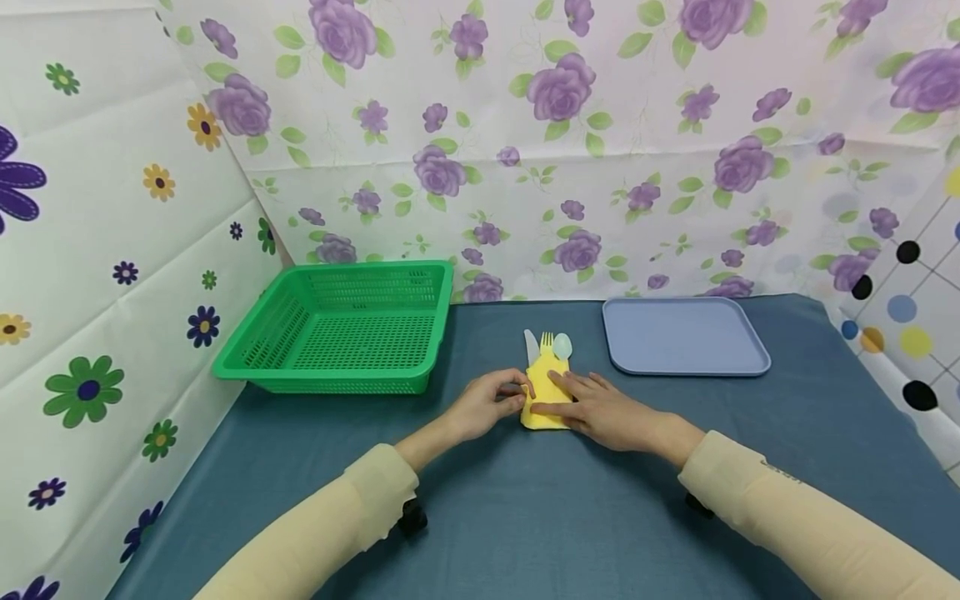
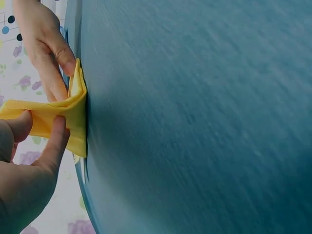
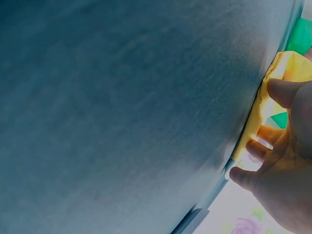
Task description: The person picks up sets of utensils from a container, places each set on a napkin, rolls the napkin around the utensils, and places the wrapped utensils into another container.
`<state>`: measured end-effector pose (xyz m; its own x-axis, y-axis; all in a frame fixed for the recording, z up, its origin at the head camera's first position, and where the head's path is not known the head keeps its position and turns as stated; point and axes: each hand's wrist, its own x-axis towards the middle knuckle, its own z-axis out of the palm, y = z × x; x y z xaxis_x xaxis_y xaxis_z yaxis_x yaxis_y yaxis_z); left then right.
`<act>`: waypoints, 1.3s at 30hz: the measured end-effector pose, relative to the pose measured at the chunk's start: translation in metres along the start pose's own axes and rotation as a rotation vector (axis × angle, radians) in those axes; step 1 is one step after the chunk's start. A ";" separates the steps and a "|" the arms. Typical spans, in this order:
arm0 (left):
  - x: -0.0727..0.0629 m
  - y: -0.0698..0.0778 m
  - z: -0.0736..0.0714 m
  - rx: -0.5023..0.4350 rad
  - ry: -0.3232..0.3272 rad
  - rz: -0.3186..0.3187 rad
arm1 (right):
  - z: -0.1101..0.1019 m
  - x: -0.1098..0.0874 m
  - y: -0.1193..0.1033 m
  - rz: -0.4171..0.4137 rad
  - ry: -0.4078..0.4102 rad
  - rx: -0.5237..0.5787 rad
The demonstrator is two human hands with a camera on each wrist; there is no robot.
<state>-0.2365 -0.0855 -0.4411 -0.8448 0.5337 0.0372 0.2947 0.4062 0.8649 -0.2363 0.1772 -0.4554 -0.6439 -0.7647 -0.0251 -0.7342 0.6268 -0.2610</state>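
Observation:
A folded yellow cloth napkin (image 1: 549, 387) lies on the table, with a pale plastic knife (image 1: 532, 347), a yellow fork (image 1: 547, 341) and a pale green spoon (image 1: 562, 346) sticking out of its far end. Their lower parts are hidden by the cloth. My left hand (image 1: 483, 407) is at the napkin's left side, pinching a raised flap of cloth (image 2: 41, 114) between thumb and fingers in the left wrist view. From the right, my right hand (image 1: 613, 415) presses on the napkin with fingers spread, its thumb (image 3: 282, 91) near the front end.
A green perforated plastic basket (image 1: 430, 367) stands at the back left. A blue-grey tray (image 1: 684, 337) lies at the back right. Dark blue cloth covers the table (image 1: 510, 517), and flowered sheets (image 1: 495, 100) hang behind and to the left.

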 end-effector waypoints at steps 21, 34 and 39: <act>0.010 0.010 0.021 0.131 0.049 0.041 | -0.008 0.011 0.012 0.059 0.031 0.166; 0.016 0.017 0.033 0.268 0.091 0.053 | -0.003 0.014 0.019 0.121 0.066 0.305; 0.019 0.018 0.036 0.264 0.102 0.056 | -0.002 0.014 0.021 0.140 0.067 0.322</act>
<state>-0.2309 -0.0418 -0.4427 -0.8605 0.4888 0.1433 0.4372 0.5645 0.7001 -0.2605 0.1799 -0.4595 -0.7542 -0.6563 -0.0215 -0.5388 0.6373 -0.5509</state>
